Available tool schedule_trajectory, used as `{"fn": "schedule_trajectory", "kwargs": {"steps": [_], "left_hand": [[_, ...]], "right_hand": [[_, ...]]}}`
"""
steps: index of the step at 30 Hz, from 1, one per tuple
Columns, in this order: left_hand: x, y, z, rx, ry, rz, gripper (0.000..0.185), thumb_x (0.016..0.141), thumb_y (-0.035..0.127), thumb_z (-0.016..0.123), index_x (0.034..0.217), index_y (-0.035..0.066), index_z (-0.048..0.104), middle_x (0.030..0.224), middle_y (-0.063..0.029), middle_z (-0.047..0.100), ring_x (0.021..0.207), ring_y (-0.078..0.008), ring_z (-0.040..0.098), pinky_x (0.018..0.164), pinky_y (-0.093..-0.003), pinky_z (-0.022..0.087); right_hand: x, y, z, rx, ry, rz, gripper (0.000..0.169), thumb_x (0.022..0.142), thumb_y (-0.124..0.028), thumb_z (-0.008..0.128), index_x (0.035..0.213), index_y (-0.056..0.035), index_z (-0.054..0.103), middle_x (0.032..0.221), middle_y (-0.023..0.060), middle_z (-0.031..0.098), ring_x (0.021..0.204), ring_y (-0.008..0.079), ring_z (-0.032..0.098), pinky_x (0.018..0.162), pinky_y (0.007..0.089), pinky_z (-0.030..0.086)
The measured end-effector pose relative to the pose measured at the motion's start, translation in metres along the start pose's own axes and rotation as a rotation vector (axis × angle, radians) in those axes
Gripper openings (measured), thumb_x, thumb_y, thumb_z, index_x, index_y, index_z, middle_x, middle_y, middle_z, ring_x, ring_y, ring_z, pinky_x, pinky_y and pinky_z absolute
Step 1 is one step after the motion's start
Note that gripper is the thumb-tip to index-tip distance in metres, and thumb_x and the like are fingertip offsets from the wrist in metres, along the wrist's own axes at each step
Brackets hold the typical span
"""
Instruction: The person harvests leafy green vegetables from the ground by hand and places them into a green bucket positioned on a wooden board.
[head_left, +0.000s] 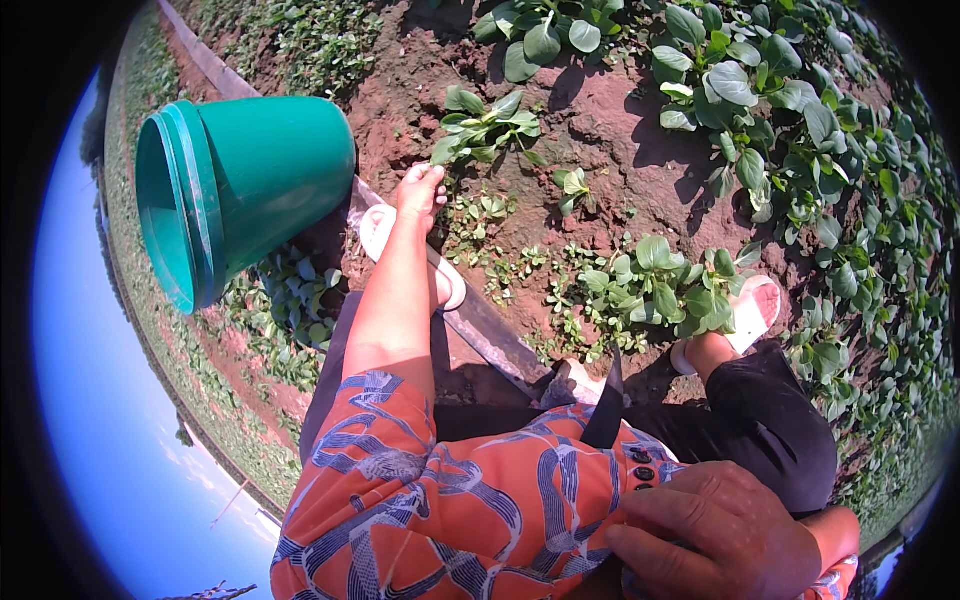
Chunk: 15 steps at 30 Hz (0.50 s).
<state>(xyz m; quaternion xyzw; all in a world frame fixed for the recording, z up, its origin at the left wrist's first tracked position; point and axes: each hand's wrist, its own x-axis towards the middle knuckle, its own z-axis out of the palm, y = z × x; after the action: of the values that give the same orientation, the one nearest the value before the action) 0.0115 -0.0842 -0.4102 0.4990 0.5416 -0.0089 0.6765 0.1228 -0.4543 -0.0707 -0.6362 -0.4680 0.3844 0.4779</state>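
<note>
My left hand (421, 193) reaches out with its fingers curled, right at the edge of a small leafy green plant (487, 129). The thumb tip is by its lowest left leaf, and I cannot tell whether the fingers pinch it. Close to the camera, my right hand (712, 529) is in front of the orange patterned shirt (480, 510), beside its dark buttons (643, 473). Its fingers are bent and apart, with nothing visible between them. Below the buttons, a dark pointed strip (606, 405) juts out over the lap; what it is stays unclear.
A green plastic bucket (277, 161) lies tilted at the left, its mouth facing away. A flat grey strip (495, 334) runs along the soil past my left sandal (448, 281). More leafy plants (660, 285) grow between my feet, near my right sandal (754, 311), and a dense crop (840, 172) fills the right.
</note>
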Motion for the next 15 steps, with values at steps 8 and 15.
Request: {"fn": "schedule_trajectory", "kwargs": {"steps": [8,15], "left_hand": [[-0.021,-0.039,0.049,1.357,0.062,0.529,0.027,0.062,0.009,0.063,0.088,0.006,0.056,0.097,-0.014,0.049,0.089,-0.0312,0.05,0.077,-0.0356,0.042],[-0.031,-0.038,0.048,1.579,0.096,0.707,0.018,0.066,0.008,0.056,0.083,0.008,0.054,0.087,-0.0103,0.052,0.084,-0.0281,0.052,0.068,-0.0391,0.045]], "right_hand": [[-0.009,-0.007,-0.003,-0.011,-0.101,0.149,0.032,0.064,-0.007,0.056,0.096,0.0003,0.054,0.096,0.014,0.052,0.078,0.0272,0.051,0.066,0.035,0.042],[-0.01,-0.007,-0.006,0.048,-0.168,0.195,0.035,0.062,-0.008,0.055,0.096,0.0006,0.053,0.098,0.0156,0.051,0.078,0.0279,0.051,0.067,0.0358,0.042]]}}
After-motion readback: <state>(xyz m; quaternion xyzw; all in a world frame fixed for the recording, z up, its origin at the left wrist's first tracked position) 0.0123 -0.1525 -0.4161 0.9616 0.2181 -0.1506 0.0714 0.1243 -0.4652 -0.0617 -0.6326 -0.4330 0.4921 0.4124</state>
